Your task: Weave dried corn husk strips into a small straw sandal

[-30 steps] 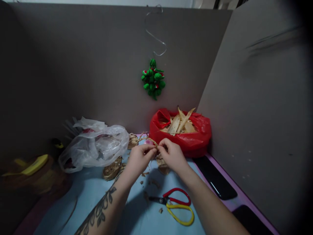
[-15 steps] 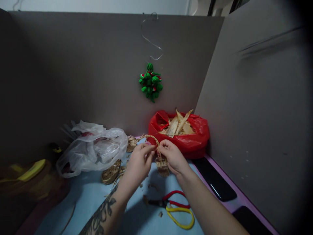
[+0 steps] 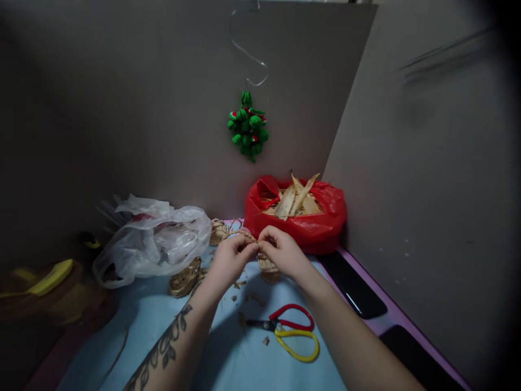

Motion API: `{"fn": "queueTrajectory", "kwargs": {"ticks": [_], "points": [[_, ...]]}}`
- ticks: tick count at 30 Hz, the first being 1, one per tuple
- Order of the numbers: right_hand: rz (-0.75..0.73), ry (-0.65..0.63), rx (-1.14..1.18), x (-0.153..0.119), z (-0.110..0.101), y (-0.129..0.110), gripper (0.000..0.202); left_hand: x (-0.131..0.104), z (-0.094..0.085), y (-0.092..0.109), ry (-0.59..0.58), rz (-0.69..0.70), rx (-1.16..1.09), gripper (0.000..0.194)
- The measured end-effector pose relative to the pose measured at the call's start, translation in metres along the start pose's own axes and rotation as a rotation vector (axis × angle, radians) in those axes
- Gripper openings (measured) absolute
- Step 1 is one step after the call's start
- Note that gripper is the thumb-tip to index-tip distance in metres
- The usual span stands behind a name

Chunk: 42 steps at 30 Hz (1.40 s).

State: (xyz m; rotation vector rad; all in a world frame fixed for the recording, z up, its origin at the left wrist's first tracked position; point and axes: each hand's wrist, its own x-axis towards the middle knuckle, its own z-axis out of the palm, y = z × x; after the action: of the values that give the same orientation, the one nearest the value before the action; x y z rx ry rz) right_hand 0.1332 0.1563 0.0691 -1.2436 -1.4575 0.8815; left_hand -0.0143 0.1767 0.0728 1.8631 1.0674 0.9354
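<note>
My left hand point(image 3: 233, 257) and my right hand point(image 3: 280, 251) meet in the middle of the view, fingertips almost touching. Both pinch a thin twisted straw cord point(image 3: 245, 233), which arcs up over my left fingers. Below my right fingers hangs a small woven straw piece point(image 3: 269, 270), partly hidden by that hand. Another woven straw piece point(image 3: 185, 277) lies on the blue surface left of my left hand, and a further one point(image 3: 218, 232) sits farther back.
Scissors point(image 3: 299, 332) with red and yellow handles lie in front, among straw scraps. A red bag point(image 3: 295, 231) of dry husks stands behind, a clear plastic bag point(image 3: 163, 244) at left. Two black phones point(image 3: 353, 285) point(image 3: 415, 355) lie right. Green ornaments point(image 3: 248, 127) hang on the partition.
The view has tilted down slightly. My hands have come closer together on the cord, and the cord's arc now lies lower and farther left, over my left fingers.
</note>
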Motion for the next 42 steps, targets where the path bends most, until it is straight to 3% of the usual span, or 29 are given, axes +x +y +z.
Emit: {"fn": "queueTrajectory", "kwargs": {"ticks": [4,9,12,15,17,21,26,32,35,39,42], "points": [[0.019,-0.061,0.109,0.000,0.001,0.000,0.007,0.004,0.004,-0.006,-0.074,-0.018,-0.170,0.020],[-0.006,-0.079,0.083,0.000,-0.013,-0.002,0.011,0.004,-0.009,-0.004,-0.021,0.072,-0.061,0.020],[-0.034,-0.044,-0.181,0.000,-0.031,0.004,0.013,0.003,-0.028,0.004,0.115,0.059,-0.064,0.021],[-0.003,-0.141,-0.543,0.001,-0.043,0.022,0.015,0.000,-0.046,0.010,0.227,0.061,-0.157,0.020],[0.081,-0.178,-0.745,0.002,-0.043,0.035,0.017,-0.002,-0.054,0.013,0.265,0.077,-0.185,0.020],[0.165,-0.123,-0.958,0.006,-0.027,0.051,0.016,-0.007,-0.061,0.017,0.296,0.105,-0.174,0.019],[0.145,-0.159,-0.947,0.007,-0.015,0.056,0.012,-0.009,-0.062,0.020,0.283,0.123,-0.193,0.021],[-0.064,-0.258,-0.454,-0.001,-0.031,0.030,0.008,-0.008,-0.064,0.017,0.321,0.119,-0.257,0.019],[-0.160,-0.181,-0.375,-0.008,-0.038,0.004,0.009,-0.006,-0.064,0.015,0.336,0.086,-0.434,0.018],[-0.398,0.195,-0.399,-0.014,-0.039,-0.013,0.008,-0.001,-0.065,0.015,0.376,-0.028,-0.724,0.019],[-0.465,0.427,-0.385,-0.013,-0.038,-0.011,0.007,0.004,-0.064,0.013,0.347,-0.143,-0.918,0.014]]}}
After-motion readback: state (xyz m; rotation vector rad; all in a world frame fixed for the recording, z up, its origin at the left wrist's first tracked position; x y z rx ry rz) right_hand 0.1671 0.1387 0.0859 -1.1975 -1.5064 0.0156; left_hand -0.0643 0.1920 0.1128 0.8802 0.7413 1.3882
